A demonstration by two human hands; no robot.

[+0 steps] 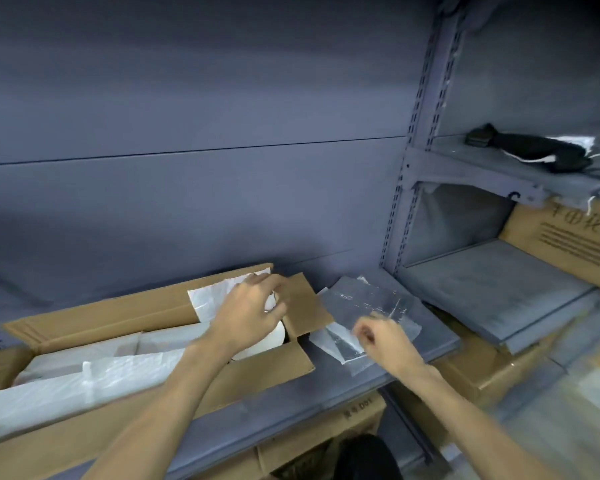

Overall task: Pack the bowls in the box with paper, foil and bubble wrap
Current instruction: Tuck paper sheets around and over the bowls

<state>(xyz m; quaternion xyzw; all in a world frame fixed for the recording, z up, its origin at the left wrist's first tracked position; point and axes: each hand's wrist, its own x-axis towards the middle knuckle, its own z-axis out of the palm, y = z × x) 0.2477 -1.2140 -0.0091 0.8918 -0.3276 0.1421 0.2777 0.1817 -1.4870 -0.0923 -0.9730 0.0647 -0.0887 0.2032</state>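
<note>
Left hand (pixel 248 317) curls over smooth white bowl (pixel 274 336); right hand (pixel 385 339) pinches crinkled foil (pixel 368 299).

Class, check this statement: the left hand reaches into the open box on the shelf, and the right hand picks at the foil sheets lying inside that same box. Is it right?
One thing is wrong. The head view shows the foil sheets lying on the shelf to the right of the box, not inside it. The left hand does reach into the box and the right hand picks at the foil.

box mouth (pixel 146 344): mostly filled by white wrap (pixel 84 372); left hand (pixel 248 317) blocks its 3 o'clock end
shelf (pixel 291 407): bare strip at 6 o'clock of box
3 o'clock of box: foil sheets (pixel 368 299), right hand (pixel 383 337)
</note>
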